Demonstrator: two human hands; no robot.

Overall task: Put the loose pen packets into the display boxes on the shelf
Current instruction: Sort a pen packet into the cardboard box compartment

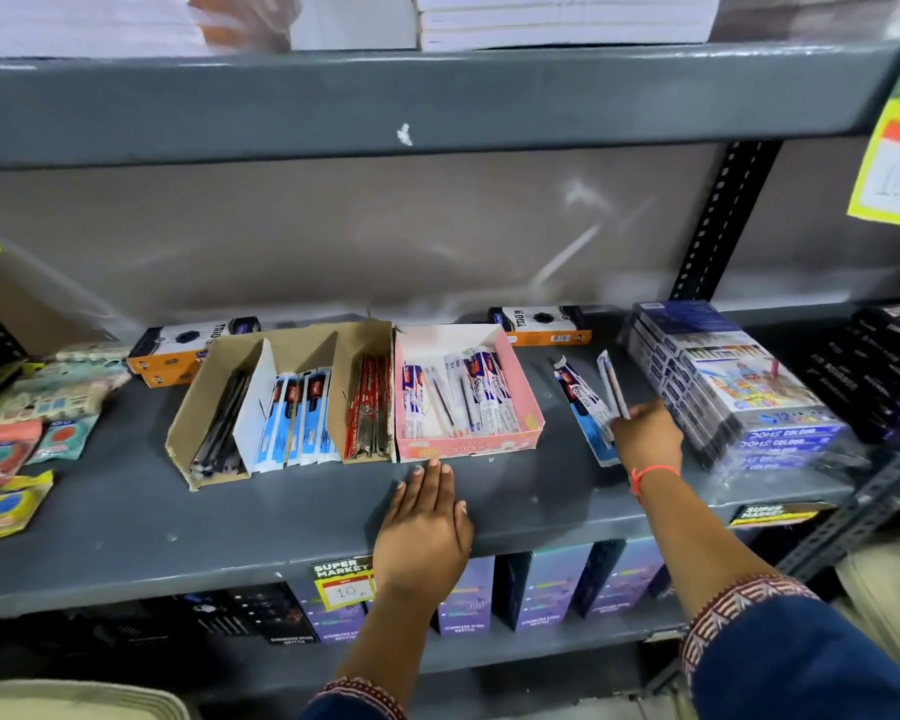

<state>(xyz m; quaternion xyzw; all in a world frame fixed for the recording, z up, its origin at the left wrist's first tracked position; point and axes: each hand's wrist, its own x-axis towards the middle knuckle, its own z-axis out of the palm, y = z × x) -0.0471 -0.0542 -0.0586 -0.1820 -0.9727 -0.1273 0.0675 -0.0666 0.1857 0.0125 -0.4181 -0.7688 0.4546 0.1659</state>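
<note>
Left hand (427, 517) rests flat and empty on shelf (178, 517) before pink box (531, 407); right hand (645, 439) pinches a loose packet (611, 381), which I'd next carry leftward into it.

Two loose pen packets (591, 407), white and blue with red print, sit right of centre on the grey shelf (126, 511). One lies flat, one is tilted up. Left of them, the pink box (520, 402) holds similar packets, and the brown divided box (193, 407) holds black, blue and red ones.
</note>
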